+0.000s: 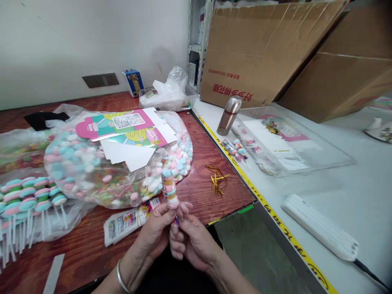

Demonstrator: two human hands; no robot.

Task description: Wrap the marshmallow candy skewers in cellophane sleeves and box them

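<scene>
My left hand [157, 230] and my right hand [191, 241] meet at the near edge of the wooden table [92, 253]. Both pinch the lower end of a small wrapped candy stack [169, 188] that stands upright above my fingers. Its pastel blue, pink and white pieces sit inside a clear sleeve. A silver bangle [121, 277] circles my left wrist. Just behind the stack lies a big clear bag of loose pastel candies [92, 171] with flat printed cartons [122, 124] on top. Gold twist ties [218, 179] lie to the right of it.
Candy lollipops on white sticks [27, 200] lie at the left. A pack of printed sleeves [128, 220] sits near my left hand. On the white bench to the right are a metal flask [228, 116], finished candy packs [235, 148], a clear tray [294, 143], a white sealer [320, 226] and cardboard boxes [263, 53].
</scene>
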